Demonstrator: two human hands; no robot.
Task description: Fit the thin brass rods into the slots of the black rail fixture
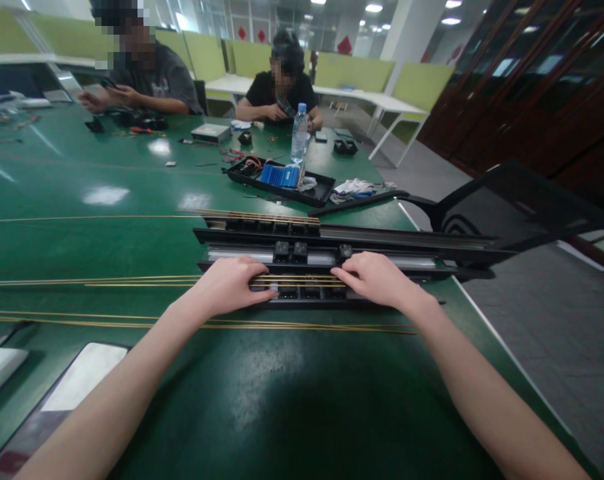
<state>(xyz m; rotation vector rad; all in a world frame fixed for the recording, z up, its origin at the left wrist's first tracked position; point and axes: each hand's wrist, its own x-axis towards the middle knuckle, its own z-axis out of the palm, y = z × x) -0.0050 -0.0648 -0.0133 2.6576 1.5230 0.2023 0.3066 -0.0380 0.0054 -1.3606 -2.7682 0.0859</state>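
Observation:
Several long black rails lie side by side across the green table, with black blocks (pixel 299 252) set in them. Thin brass rods (pixel 302 282) run along the nearest rail, over its blocks. My left hand (pixel 237 283) is closed on the rods at the rail's left part, thumb and fingers on either side of them. Farther right, my right hand (pixel 369 279) pinches the right ends of the same rods, beside a single black block (pixel 344 253). More brass rods (pixel 312 326) lie on the table in front of the nearest rail.
Behind the rails are a black tray (pixel 307 195) with a blue item, a water bottle (pixel 299 137) and a black chair (pixel 522 207). A phone-like device (pixel 85 377) lies at the lower left. Two people sit across the table (pixel 262 393).

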